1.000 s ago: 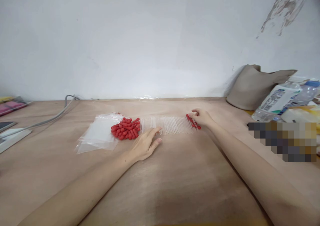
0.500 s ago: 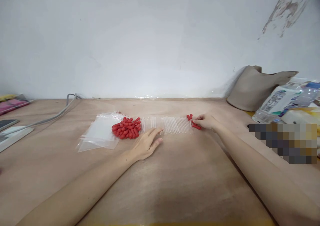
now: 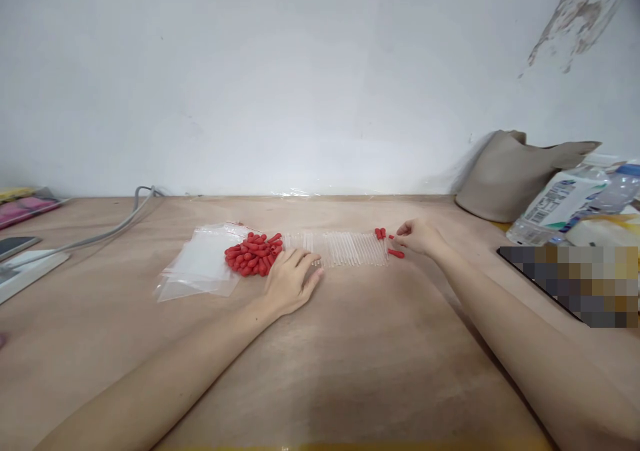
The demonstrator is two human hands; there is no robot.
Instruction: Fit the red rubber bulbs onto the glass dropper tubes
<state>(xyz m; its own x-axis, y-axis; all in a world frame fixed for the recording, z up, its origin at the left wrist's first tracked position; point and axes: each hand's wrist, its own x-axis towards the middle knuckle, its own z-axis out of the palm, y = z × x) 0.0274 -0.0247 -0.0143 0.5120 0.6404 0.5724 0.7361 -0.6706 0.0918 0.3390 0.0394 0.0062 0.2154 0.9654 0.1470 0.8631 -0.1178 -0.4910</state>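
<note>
My left hand [image 3: 293, 279] lies on the near edge of a row of clear thin tubes [image 3: 350, 248], fingers loosely spread, holding nothing I can see. Beside it on the left sits a heap of red rubber bulbs [image 3: 249, 256]. At the row's right end, two red bulbs [image 3: 381, 233] sit at the tubes' far ends. Another red bulb [image 3: 397, 254] lies just below my right hand [image 3: 419, 236]. The thumb and index finger of that hand look slightly apart. A small red end [image 3: 391, 237] shows at its fingertips; the rest is hidden.
Clear zip bags [image 3: 195, 264] lie left of the bulb heap. A grey cable [image 3: 113, 228] runs to a white power strip [image 3: 37, 268], near a phone [image 3: 17, 246]. At right stand a grey-brown container [image 3: 493, 178] and plastic bottles [image 3: 560, 201], near a blurred-out dark object [image 3: 575, 284].
My right hand has shifted slightly right and up, its fingers opening a little, and the lower red bulb is more exposed. My left hand has drawn slightly left with fingers more bent.
</note>
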